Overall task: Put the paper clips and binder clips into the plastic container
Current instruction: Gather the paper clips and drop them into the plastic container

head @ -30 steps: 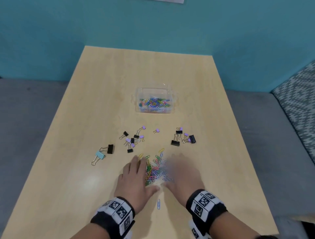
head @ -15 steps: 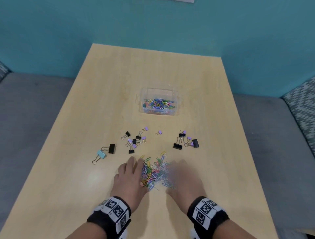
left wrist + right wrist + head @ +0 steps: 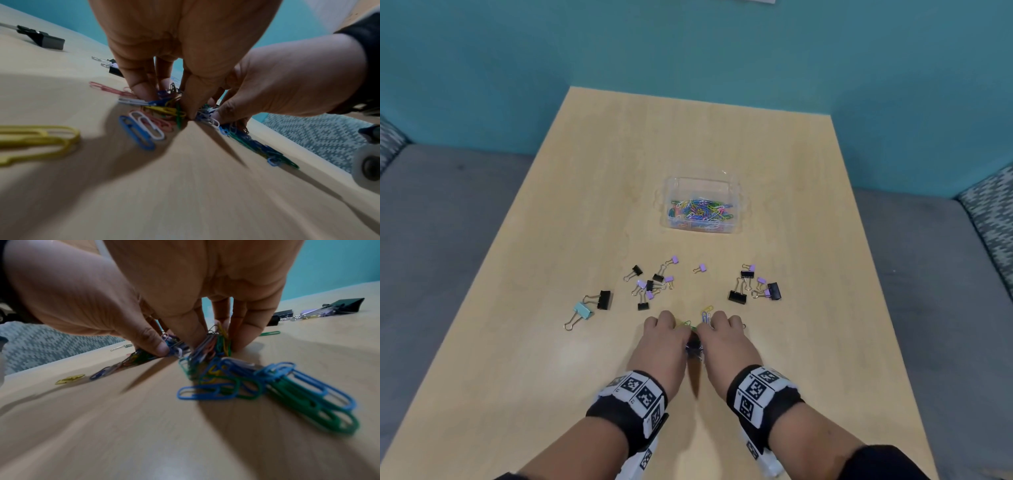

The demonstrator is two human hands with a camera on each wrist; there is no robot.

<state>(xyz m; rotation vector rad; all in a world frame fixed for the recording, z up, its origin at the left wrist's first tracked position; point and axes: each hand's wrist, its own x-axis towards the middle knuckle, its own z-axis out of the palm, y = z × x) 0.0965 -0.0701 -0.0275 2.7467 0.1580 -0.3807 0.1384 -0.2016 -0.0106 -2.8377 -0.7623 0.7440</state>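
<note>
A heap of coloured paper clips [image 3: 693, 346] lies on the wooden table [image 3: 808, 342], squeezed between my two hands. My left hand [image 3: 671, 325] curls its fingers and thumb round the heap's left side. My right hand [image 3: 717, 323] does the same from the right, knuckles almost touching the left. In the left wrist view my fingers [image 3: 144, 87] pinch the paper clips [image 3: 164, 107]. In the right wrist view the paper clips [image 3: 209, 344] stand bunched under my fingers [image 3: 242, 332]. The clear plastic container [image 3: 700, 180], holding several paper clips, stands farther back.
Black and purple binder clips lie in a left cluster [image 3: 650, 284] and a right cluster [image 3: 753, 287] between my hands and the container. A light blue binder clip [image 3: 582, 310] and a black one [image 3: 603, 299] lie far left. Loose paper clips [image 3: 287, 386] trail near my wrists.
My hands lay flat on either side of the spread pile. They have slid together and curled, bunching the paper clips into a tight heap between them.
</note>
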